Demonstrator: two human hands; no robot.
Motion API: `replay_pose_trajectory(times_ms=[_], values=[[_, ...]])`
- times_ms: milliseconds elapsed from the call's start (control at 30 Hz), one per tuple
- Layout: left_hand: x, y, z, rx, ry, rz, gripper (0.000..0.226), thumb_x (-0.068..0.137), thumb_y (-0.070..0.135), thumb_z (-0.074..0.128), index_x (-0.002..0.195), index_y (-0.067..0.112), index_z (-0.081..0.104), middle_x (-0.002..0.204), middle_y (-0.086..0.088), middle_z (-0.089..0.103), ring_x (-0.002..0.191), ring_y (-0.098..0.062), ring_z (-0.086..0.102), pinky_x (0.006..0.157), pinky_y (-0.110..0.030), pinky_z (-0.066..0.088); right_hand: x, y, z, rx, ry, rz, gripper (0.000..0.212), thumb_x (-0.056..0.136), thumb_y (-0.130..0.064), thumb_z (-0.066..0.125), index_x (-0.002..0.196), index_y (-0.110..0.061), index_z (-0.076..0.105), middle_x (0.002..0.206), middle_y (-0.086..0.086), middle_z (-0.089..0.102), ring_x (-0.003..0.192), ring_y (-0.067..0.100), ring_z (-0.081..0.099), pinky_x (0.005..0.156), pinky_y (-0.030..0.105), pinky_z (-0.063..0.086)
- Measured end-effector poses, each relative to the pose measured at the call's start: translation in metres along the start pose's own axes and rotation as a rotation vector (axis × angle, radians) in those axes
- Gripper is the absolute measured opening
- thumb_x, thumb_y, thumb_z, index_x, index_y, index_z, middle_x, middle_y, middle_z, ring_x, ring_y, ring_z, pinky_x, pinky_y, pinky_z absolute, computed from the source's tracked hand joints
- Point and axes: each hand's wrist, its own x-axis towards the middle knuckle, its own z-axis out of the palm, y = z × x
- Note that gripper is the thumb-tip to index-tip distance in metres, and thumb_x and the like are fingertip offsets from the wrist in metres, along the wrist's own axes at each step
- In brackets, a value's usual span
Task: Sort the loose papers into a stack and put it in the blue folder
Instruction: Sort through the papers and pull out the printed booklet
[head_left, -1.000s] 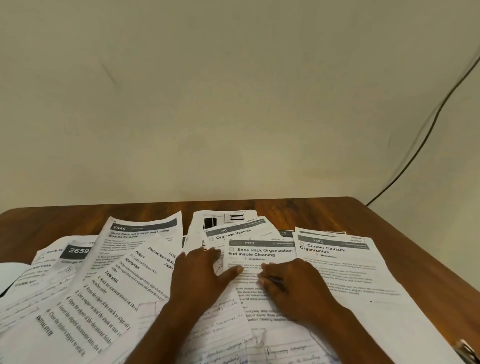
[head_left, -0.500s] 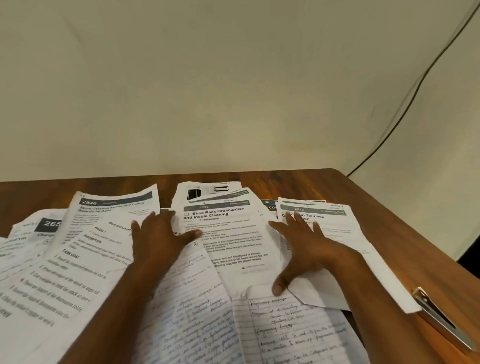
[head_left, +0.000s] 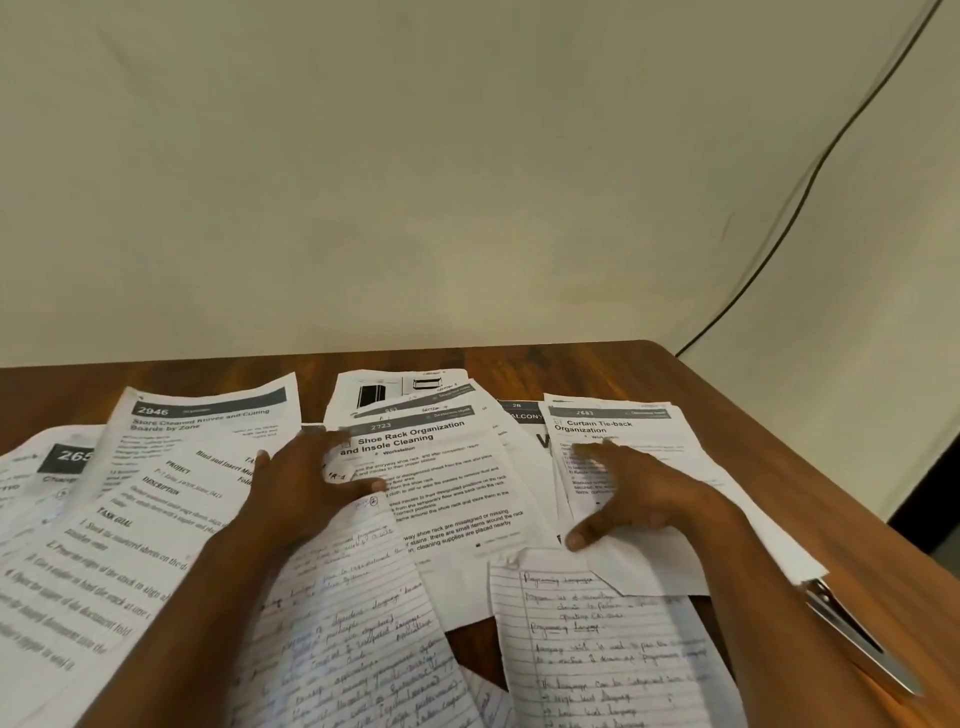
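Loose papers lie spread over a brown wooden table (head_left: 597, 374). A printed "Shoe Rack Organization" sheet (head_left: 447, 483) lies in the middle. Left of it is a "2946" sheet (head_left: 208, 415), and right of it a "Curtain Tie-back" sheet (head_left: 613, 421). Two lined handwritten pages (head_left: 597, 639) lie near me. My left hand (head_left: 306, 488) rests flat with spread fingers on the sheets left of centre. My right hand (head_left: 634, 493) presses flat on the Curtain Tie-back sheet, thumb stretched toward me. No blue folder shows.
A metal clip (head_left: 852, 629) lies at the table's right edge near me. A black cable (head_left: 810, 171) runs down the cream wall behind the table's far right corner. A strip of bare wood runs along the table's far edge.
My two hands have moved apart from the middle: the left slid left, the right slid right onto the Curtain Tie-back sheet. My head tilted down, bringing the handwritten pages and clip into view.
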Motion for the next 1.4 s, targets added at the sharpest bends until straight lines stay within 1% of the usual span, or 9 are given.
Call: replay_pose_trajectory(times_ms=[67,200,367,500,667,767,900,1067,1400], values=[[-0.001,0.001,-0.001,-0.038,-0.009,-0.008,0.096,0.067,0.079,0.073,0.149,0.033,0.051,0.161,-0.001,0.048,0.146,-0.030,0.047,0.127,-0.063,0.017,0.002,0.001,0.003,-0.033,0.069,0.042,0.127,0.062,-0.070,0.089,0.164,-0.030,0.024,0.172,-0.005,0.024,0.156,0.022,0.027,0.125,0.042,0.024],[-0.002,0.003,-0.001,-0.054,-0.001,-0.017,0.094,0.066,0.077,0.074,0.146,0.032,0.054,0.159,-0.001,0.051,0.144,-0.031,0.049,0.126,-0.063,0.020,0.013,-0.002,0.020,-0.096,0.230,0.087,0.134,0.046,-0.104,0.061,0.156,-0.034,0.032,0.164,-0.003,0.040,0.146,0.027,0.043,0.119,0.056,0.036],[-0.005,0.008,0.003,-0.043,0.010,-0.015,0.095,0.065,0.080,0.070,0.145,0.031,0.056,0.163,-0.003,0.044,0.149,-0.033,0.042,0.125,-0.063,0.024,0.011,-0.028,0.033,-0.194,0.270,0.059,0.084,0.084,-0.078,0.061,0.151,-0.031,0.041,0.160,-0.002,0.047,0.143,0.028,0.048,0.119,0.053,0.037],[-0.005,0.015,0.008,0.014,0.038,0.041,0.085,0.078,0.072,0.073,0.149,0.030,0.053,0.170,-0.003,0.031,0.157,-0.030,0.027,0.130,-0.058,0.006,0.003,-0.048,0.041,-0.191,0.342,-0.024,0.049,0.084,-0.059,0.067,0.123,-0.030,0.062,0.127,-0.008,0.071,0.111,0.020,0.066,0.102,0.039,0.051],[-0.010,0.035,0.019,0.074,0.104,0.194,0.072,0.089,0.057,0.073,0.152,0.032,0.050,0.171,0.001,0.028,0.160,-0.024,0.021,0.131,-0.055,0.004,0.001,-0.071,0.056,-0.295,0.349,-0.092,0.059,0.085,-0.072,0.063,0.125,-0.029,0.064,0.125,-0.006,0.071,0.113,0.022,0.066,0.101,0.038,0.050],[-0.016,0.047,0.031,0.073,0.057,0.301,0.060,0.099,0.063,0.049,0.154,0.039,0.046,0.172,0.006,0.025,0.161,-0.021,0.016,0.131,-0.056,-0.001,0.004,-0.079,0.057,-0.115,0.292,-0.150,0.070,0.082,-0.076,0.069,0.136,-0.031,0.065,0.135,-0.008,0.070,0.120,0.016,0.065,0.104,0.039,0.052],[-0.017,0.048,0.044,0.065,-0.065,0.353,0.104,0.074,0.101,0.004,0.148,0.046,0.050,0.170,0.011,0.029,0.160,-0.015,0.017,0.129,-0.056,-0.006,0.006,-0.062,0.041,0.038,0.457,-0.032,0.064,0.085,-0.072,0.069,0.132,-0.028,0.069,0.134,-0.008,0.071,0.119,0.015,0.067,0.103,0.037,0.053],[-0.013,0.045,0.048,0.123,-0.084,0.339,0.122,0.054,0.112,0.009,0.148,0.046,0.051,0.168,0.013,0.033,0.157,-0.014,0.026,0.130,-0.056,0.000,0.008,-0.032,0.041,-0.099,0.443,0.216,0.055,0.092,-0.076,0.054,0.119,-0.029,0.059,0.143,-0.002,0.063,0.132,0.026,0.058,0.120,0.060,0.032],[-0.016,0.048,0.046,0.088,-0.073,0.325,0.120,0.061,0.109,0.011,0.154,0.042,0.045,0.168,0.011,0.034,0.158,-0.016,0.027,0.130,-0.055,0.003,-0.002,-0.078,0.061,-0.343,0.454,0.088,0.060,0.094,-0.074,0.051,0.124,-0.024,0.065,0.126,-0.001,0.070,0.117,0.023,0.065,0.111,0.047,0.039]])
